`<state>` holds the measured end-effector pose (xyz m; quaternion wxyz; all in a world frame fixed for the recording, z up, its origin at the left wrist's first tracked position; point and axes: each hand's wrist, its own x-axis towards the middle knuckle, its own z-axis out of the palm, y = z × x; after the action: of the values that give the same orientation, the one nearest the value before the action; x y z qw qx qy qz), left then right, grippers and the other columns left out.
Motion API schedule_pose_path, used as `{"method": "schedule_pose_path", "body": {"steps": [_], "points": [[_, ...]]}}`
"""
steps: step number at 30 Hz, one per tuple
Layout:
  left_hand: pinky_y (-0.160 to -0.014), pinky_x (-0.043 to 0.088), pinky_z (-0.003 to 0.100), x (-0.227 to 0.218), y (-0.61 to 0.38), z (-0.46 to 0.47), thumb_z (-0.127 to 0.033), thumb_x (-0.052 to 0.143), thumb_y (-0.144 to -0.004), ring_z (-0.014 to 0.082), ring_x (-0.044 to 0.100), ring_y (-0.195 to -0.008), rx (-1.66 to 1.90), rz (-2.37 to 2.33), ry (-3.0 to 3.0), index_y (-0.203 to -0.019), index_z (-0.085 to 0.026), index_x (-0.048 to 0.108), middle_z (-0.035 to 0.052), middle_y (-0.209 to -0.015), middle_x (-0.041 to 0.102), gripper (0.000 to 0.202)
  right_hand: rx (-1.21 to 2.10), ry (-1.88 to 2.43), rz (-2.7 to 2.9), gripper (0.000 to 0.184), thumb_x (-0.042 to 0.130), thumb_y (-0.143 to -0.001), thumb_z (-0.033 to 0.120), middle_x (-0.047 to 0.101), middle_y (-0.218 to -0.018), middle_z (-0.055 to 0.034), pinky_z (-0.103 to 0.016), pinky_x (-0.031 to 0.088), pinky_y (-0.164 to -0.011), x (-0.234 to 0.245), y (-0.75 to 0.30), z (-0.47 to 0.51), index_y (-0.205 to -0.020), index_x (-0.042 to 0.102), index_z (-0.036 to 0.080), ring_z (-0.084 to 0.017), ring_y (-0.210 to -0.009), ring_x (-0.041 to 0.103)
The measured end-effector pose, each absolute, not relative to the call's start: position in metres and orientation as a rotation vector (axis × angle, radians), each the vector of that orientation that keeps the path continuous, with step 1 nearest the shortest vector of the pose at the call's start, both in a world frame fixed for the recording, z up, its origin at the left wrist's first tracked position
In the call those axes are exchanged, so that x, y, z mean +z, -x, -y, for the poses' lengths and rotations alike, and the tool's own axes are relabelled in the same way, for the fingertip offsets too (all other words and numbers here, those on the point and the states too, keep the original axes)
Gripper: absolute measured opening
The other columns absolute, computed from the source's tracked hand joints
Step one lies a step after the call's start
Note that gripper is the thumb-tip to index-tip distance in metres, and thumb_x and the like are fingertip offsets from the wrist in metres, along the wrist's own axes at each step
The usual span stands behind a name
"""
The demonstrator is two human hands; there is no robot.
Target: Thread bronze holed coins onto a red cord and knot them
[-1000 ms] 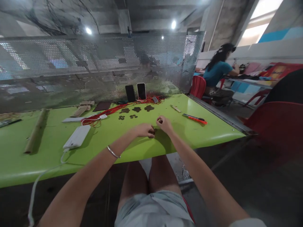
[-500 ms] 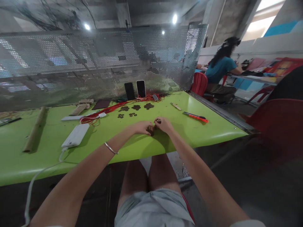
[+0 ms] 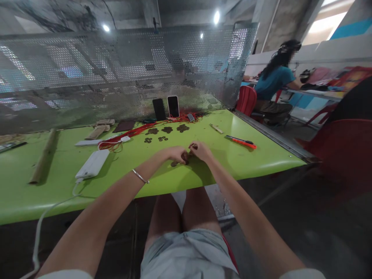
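Note:
My left hand [image 3: 178,153] is closed around some dark brown coins [image 3: 184,156] near the table's front edge. More brown discs [image 3: 174,164] lie just under it on the green tabletop [image 3: 139,170]. Close on the right, my right hand [image 3: 200,150] is pinched, thumb against fingers; whatever it holds is too small to make out. Beyond the hands are two small groups of holed coins, one on the left [image 3: 148,140] and one on the right [image 3: 163,138]. Behind these sit larger brown coin clusters [image 3: 167,130].
Red cords [image 3: 128,135] trail across the back, below two propped phones [image 3: 173,106]. An orange cutter [image 3: 240,142] and tweezers [image 3: 216,128] lie to the right. A cabled white power bank [image 3: 93,164] and a cardboard tube [image 3: 43,157] lie left. Another person [image 3: 276,81] sits beyond.
Brown discs now show on the table at the left, under my left hand, whose fingers have curled in more. My right hand stays pinched in nearly the same place.

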<state>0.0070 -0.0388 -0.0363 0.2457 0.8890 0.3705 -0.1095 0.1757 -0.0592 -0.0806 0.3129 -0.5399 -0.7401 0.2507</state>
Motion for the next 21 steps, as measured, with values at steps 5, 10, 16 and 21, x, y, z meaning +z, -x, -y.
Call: {"method": "schedule_pose_path", "body": {"steps": [5,10,16,21], "points": [[-0.059,0.040,0.021,-0.034,-0.007,0.038,-0.028,0.067,-0.064,0.0124,0.058,-0.059,-0.308,-1.038,-2.419,-0.078,-0.017,0.068,-0.0013,-0.060,0.066,0.017,0.647,1.438,1.911,0.024,0.053,-0.090,0.034,0.063,-0.092,-0.0041,-0.033,0.052,-0.073,-0.080,-0.176,0.058,-0.098,0.060,0.013,-0.013,-0.078,0.061],[-0.061,0.042,0.023,-0.030,-0.012,0.041,-0.029,0.067,-0.071,0.0119,0.056,-0.061,-0.284,-1.088,-2.453,-0.077,-0.014,0.065,-0.0009,-0.065,0.064,0.017,0.664,1.470,1.823,0.026,0.051,-0.091,0.036,0.063,-0.089,-0.0036,-0.031,0.053,-0.069,-0.082,-0.177,0.057,-0.101,0.059,0.013,-0.012,-0.074,0.061],[-0.067,0.049,0.029,-0.026,-0.023,0.045,-0.036,0.058,-0.085,0.0121,0.057,-0.069,-0.268,-1.179,-2.461,-0.086,-0.011,0.061,0.0013,-0.079,0.061,0.025,0.684,1.489,1.783,0.026,0.051,-0.091,0.035,0.063,-0.089,-0.0035,-0.030,0.053,-0.068,-0.080,-0.178,0.057,-0.101,0.059,0.013,-0.012,-0.073,0.061],[-0.069,0.051,0.030,-0.025,-0.030,0.049,-0.034,0.056,-0.087,0.0132,0.059,-0.076,-0.226,-1.222,-2.433,-0.095,-0.012,0.060,0.0037,-0.089,0.062,0.024,0.665,1.511,1.777,0.026,0.051,-0.091,0.035,0.062,-0.092,-0.0041,-0.031,0.053,-0.069,-0.081,-0.177,0.056,-0.102,0.059,0.013,-0.013,-0.076,0.061]]}}
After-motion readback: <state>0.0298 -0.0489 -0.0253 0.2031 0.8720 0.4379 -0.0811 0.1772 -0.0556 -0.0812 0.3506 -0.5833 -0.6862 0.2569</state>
